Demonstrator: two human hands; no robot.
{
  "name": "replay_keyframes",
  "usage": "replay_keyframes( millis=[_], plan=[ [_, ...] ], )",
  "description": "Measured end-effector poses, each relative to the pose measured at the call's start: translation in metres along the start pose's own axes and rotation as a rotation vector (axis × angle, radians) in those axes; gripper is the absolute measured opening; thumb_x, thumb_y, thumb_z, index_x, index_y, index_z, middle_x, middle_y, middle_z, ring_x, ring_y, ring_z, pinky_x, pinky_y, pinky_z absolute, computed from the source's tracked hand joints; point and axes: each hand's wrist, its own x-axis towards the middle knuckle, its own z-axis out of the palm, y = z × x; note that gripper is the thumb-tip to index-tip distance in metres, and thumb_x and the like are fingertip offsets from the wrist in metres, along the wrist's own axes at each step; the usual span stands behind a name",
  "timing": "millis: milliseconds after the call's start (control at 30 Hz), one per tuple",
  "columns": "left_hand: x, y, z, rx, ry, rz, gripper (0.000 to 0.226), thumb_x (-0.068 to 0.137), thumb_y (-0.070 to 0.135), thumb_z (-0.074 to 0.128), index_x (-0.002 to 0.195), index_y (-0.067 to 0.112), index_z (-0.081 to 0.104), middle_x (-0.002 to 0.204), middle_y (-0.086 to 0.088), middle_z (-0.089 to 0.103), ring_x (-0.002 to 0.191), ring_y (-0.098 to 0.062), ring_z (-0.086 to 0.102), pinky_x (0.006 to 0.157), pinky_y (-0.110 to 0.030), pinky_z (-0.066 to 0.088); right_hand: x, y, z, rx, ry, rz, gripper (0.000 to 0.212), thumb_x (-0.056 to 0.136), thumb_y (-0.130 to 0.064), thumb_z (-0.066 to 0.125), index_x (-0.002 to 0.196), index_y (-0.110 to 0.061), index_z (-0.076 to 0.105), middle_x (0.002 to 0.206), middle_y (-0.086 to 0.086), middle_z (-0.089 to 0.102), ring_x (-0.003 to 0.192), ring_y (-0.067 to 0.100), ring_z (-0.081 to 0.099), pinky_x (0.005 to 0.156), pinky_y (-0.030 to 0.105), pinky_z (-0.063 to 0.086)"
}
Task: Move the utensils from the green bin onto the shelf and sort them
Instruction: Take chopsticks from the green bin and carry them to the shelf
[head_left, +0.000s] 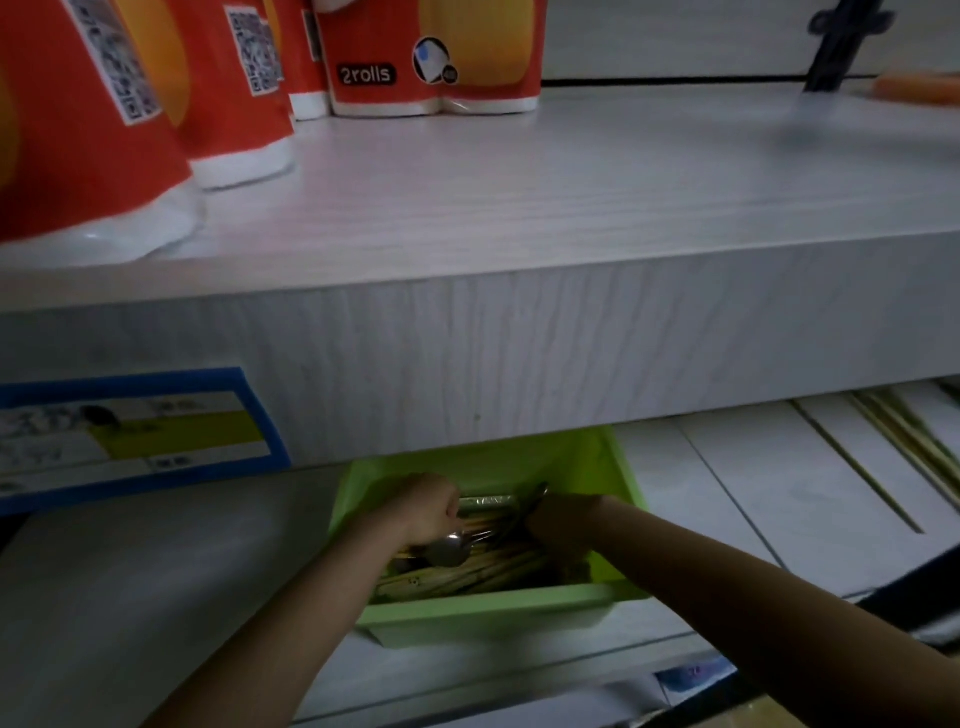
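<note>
The green bin (483, 616) sits on the lower shelf, below the thick white upper shelf (519, 208). Inside it lie several wooden chopsticks (467, 571) and metal utensils. My left hand (423, 512) is inside the bin with curled fingers around metal spoons (449, 551), whose bowls stick out below the fist. My right hand (558, 519) reaches in from the right and grips metal utensils (535, 496) near the bin's back; its fingers are partly hidden.
Red and orange paper-roll packs (436, 57) stand on the upper shelf at left and back. A dark object (836, 47) and an orange item (914, 88) sit at its far right. Loose chopsticks (904, 447) lie on the lower shelf at right. A blue-framed label (130, 431) hangs on the shelf's front.
</note>
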Motion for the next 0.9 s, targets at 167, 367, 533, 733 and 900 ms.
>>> replay_keyframes(
  millis=[167, 367, 533, 733, 900],
  plan=[
    [0.000, -0.002, -0.002, 0.004, 0.076, -0.039, 0.025, 0.090, 0.029, 0.057, 0.103, 0.010, 0.064, 0.112, -0.009, 0.065, 0.103, -0.025, 0.060, 0.077, -0.026, 0.045, 0.001, -0.005, 0.000, -0.072, 0.018, -0.024, 0.040, 0.093, -0.020, 0.055, 0.124, 0.005, 0.054, 0.129, 0.021, 0.056, 0.120, 0.033, 0.053, 0.102, 0.038, 0.040],
    [-0.001, -0.006, -0.003, -0.017, 0.127, -0.066, 0.024, 0.091, 0.028, 0.054, 0.099, 0.008, 0.064, 0.109, -0.010, 0.066, 0.100, -0.026, 0.061, 0.079, -0.027, 0.046, -0.009, -0.009, -0.007, 0.004, 0.128, -0.020, 0.052, 0.091, -0.025, 0.057, 0.136, -0.004, 0.042, 0.137, 0.018, 0.047, 0.124, 0.032, 0.049, 0.096, 0.038, 0.045],
    [0.000, -0.007, -0.003, -0.055, 0.145, -0.100, 0.019, 0.090, 0.030, 0.056, 0.092, 0.013, 0.064, 0.104, -0.008, 0.067, 0.096, -0.023, 0.061, 0.069, -0.025, 0.040, -0.024, -0.018, -0.017, 0.002, 0.163, -0.017, 0.053, 0.091, -0.031, 0.056, 0.136, -0.007, 0.040, 0.138, 0.017, 0.045, 0.124, 0.033, 0.047, 0.097, 0.041, 0.042],
    [0.000, -0.009, -0.006, -0.104, 0.199, -0.123, 0.014, 0.090, 0.021, 0.052, 0.092, 0.012, 0.063, 0.104, -0.008, 0.066, 0.096, -0.024, 0.061, 0.069, -0.025, 0.039, -0.048, -0.010, -0.037, 0.156, 0.008, -0.048, 0.020, 0.090, -0.023, 0.057, 0.095, -0.005, 0.064, 0.077, 0.010, 0.064, 0.054, 0.012, 0.054, 0.058, 0.023, 0.044],
    [-0.002, -0.008, -0.009, -0.177, 0.233, -0.148, 0.020, 0.090, 0.021, 0.050, 0.097, 0.009, 0.065, 0.102, -0.009, 0.066, 0.092, -0.025, 0.061, 0.070, -0.029, 0.043, -0.063, 0.010, -0.043, 0.431, -0.107, -0.114, 0.017, 0.091, -0.028, 0.057, 0.084, -0.013, 0.056, 0.059, -0.002, 0.050, 0.037, 0.002, 0.045, 0.044, 0.015, 0.039]
  ],
)
